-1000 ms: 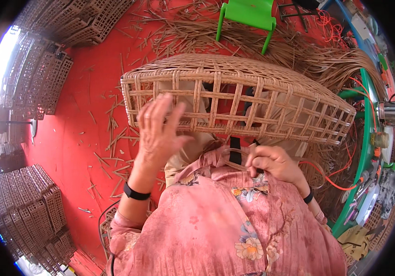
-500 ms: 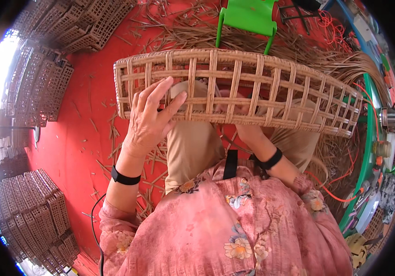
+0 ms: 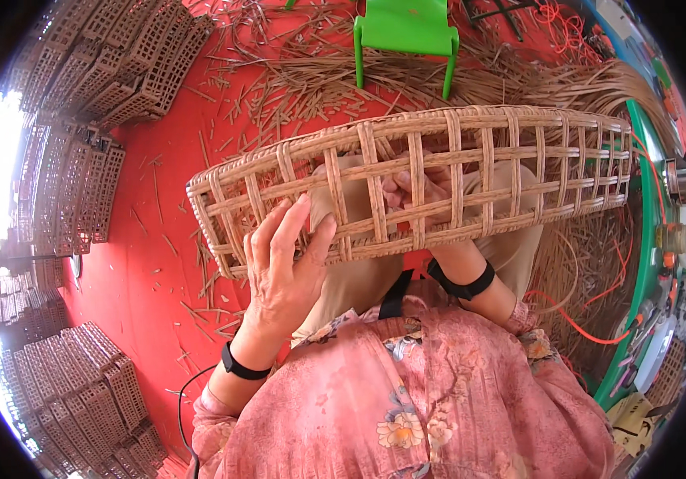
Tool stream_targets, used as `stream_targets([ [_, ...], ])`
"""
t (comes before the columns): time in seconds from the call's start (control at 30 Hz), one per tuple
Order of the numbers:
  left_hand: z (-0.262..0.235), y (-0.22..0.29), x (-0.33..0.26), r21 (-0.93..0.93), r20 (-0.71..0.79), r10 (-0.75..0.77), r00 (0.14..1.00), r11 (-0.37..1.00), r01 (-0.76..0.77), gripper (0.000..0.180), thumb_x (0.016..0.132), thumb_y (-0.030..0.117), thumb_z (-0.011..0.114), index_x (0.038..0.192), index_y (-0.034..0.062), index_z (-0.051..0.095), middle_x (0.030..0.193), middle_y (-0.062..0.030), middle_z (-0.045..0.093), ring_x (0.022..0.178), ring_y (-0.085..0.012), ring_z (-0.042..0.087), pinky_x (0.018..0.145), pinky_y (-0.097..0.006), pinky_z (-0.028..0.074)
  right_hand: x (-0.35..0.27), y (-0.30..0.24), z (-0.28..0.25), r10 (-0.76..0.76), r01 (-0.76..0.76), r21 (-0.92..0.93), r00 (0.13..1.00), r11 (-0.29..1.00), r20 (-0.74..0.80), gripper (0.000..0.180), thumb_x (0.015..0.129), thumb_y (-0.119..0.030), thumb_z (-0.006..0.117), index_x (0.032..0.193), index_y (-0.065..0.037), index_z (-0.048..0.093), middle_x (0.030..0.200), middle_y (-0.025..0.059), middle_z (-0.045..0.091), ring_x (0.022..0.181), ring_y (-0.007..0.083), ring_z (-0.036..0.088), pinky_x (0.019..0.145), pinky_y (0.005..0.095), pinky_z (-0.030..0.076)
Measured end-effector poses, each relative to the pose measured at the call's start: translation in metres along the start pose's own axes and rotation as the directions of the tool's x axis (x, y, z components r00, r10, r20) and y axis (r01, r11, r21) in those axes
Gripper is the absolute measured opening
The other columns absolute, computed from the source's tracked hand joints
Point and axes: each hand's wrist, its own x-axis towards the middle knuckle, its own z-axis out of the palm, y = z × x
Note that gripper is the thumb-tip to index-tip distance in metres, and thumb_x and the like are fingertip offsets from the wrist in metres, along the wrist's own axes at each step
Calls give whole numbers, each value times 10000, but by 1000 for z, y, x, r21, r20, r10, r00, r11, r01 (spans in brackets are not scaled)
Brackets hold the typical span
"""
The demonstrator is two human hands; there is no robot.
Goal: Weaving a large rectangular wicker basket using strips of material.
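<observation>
A long, shallow wicker basket (image 3: 416, 164) of brown woven strips lies tilted across my lap, its open lattice side facing me. My left hand (image 3: 283, 259) grips the left part of the lattice from the near side, thumb and fingers set against the strips. My right hand (image 3: 436, 190) is behind the lattice, under the basket's middle, and shows only through the gaps. Its fingers look bent together near a strip. What they pinch, if anything, is hidden by the weave.
Stacks of similar woven baskets (image 3: 79, 391) stand along the left. A small green chair (image 3: 407, 32) is ahead among loose strips (image 3: 319, 84) on the red floor (image 3: 139, 263). At right, a green-edged table (image 3: 638, 271) holds tools and jars, with an orange cord (image 3: 590, 335) hanging beside it.
The basket has tilted, its left end dropping toward me and its right end rising. Both hands have moved with it, and my right hand shows more clearly through the lattice.
</observation>
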Motion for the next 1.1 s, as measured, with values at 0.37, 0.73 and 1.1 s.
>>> stream_targets([
  [0.37,-55,33,10,-39,81,-101,992,994,104,315,720,141,773,1017,76,689,1122,-97,612,1005,-285,562,872,-386,437,-45,20,-22,54,-79,116,976,990,209,333,914,-252,660,1152,-61,525,979,97,611,906,175,627,753,333,580],
  [0.73,8,51,49,-283,-196,-223,955,945,163,149,756,141,750,749,117,604,680,-2,536,666,-208,538,674,-355,367,-55,28,-16,173,-251,255,941,934,290,262,907,-93,617,1145,-57,515,890,27,612,790,96,603,697,227,537],
  [1.1,1,59,59,-322,-89,-361,928,892,316,164,765,161,746,729,117,591,667,1,549,647,-192,542,700,-350,353,-60,28,-31,140,-225,242,936,944,324,482,863,-176,703,1268,-48,475,991,64,638,902,151,635,796,276,552],
])
